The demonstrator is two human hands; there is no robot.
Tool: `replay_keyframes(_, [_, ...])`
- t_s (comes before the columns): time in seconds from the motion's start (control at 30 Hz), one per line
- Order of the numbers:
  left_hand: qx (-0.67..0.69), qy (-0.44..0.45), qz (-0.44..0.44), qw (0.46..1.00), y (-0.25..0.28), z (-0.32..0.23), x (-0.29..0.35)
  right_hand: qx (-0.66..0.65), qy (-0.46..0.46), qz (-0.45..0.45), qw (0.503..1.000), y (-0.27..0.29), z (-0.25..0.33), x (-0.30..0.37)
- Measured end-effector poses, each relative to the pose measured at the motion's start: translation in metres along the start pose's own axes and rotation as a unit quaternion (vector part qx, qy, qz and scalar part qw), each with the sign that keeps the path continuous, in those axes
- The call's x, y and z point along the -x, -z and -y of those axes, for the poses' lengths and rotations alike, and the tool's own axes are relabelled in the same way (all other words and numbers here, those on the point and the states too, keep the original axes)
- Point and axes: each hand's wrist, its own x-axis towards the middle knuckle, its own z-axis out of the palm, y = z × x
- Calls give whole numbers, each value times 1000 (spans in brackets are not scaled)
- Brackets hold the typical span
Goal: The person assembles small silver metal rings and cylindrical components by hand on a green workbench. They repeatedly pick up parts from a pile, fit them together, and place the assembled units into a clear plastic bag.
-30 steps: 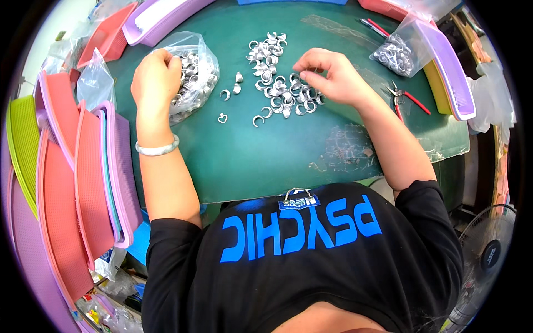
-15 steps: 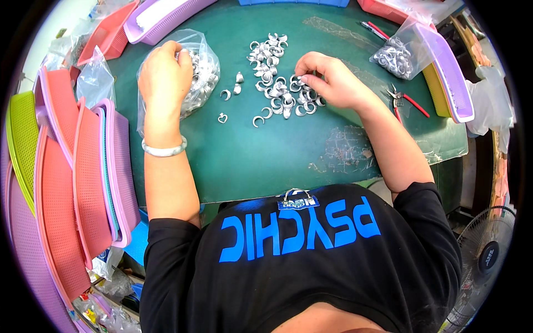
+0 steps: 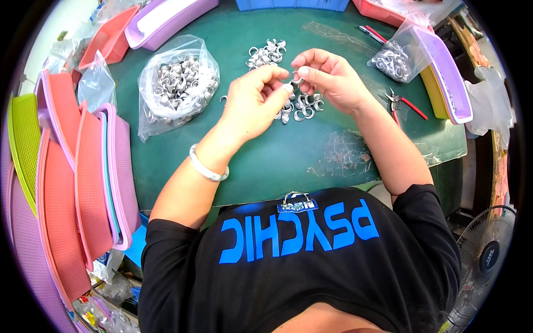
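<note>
My right hand [image 3: 333, 80] pinches a small silver open-backed ring [image 3: 297, 79] between thumb and fingers. Close on its left, my left hand [image 3: 252, 102] is half curled, thumb and forefinger apart, with nothing visible between them. Both hands hover over a loose pile of similar silver rings [image 3: 305, 106], which they partly cover; more of the pile [image 3: 266, 53] shows beyond my fingers. To the left, a clear plastic bag [image 3: 149, 119] stands with its mouth wide, holding many silver rings [image 3: 179, 83].
Red-handled pliers [image 3: 408, 105] lie right on the green table [image 3: 250, 177]. Behind them are another bag of rings [image 3: 391, 58] and a purple basket [image 3: 452, 83]. Stacked pink and purple baskets [image 3: 91, 183] crowd the left; a blue bin [image 3: 291, 4] borders the far edge. A fan [image 3: 486, 258] stands lower right.
My left hand has left the bag of rings and moved right, beside my right hand. The right hand has lifted a ring slightly from the pile.
</note>
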Motion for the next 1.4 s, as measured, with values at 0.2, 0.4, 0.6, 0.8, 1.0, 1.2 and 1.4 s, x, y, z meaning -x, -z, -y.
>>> replay_keyframes(0.2, [28,5,29,999,-5,-2,4,-57,-36,7,998,-5,-2,1])
replay_keyframes(0.4, [210,117,-2,971,-5,-2,1,-58,-27,38,997,-5,1,4])
replay_keyframes(0.6, [300,170,16,939,-4,-3,2,30,29,53,998,-3,-2,4])
replay_keyframes(0.8, [325,169,23,930,-5,-2,3,42,72,39,996,-8,-3,4])
replay_keyframes(1.0, [335,151,33,929,-5,0,4,134,175,19,975,-8,-8,4])
replay_keyframes(1.2, [334,166,35,927,-4,-2,3,190,241,2,952,-9,-9,4])
replay_keyframes(1.4, [323,178,60,927,-1,-1,2,255,294,-3,921,-10,-4,4])
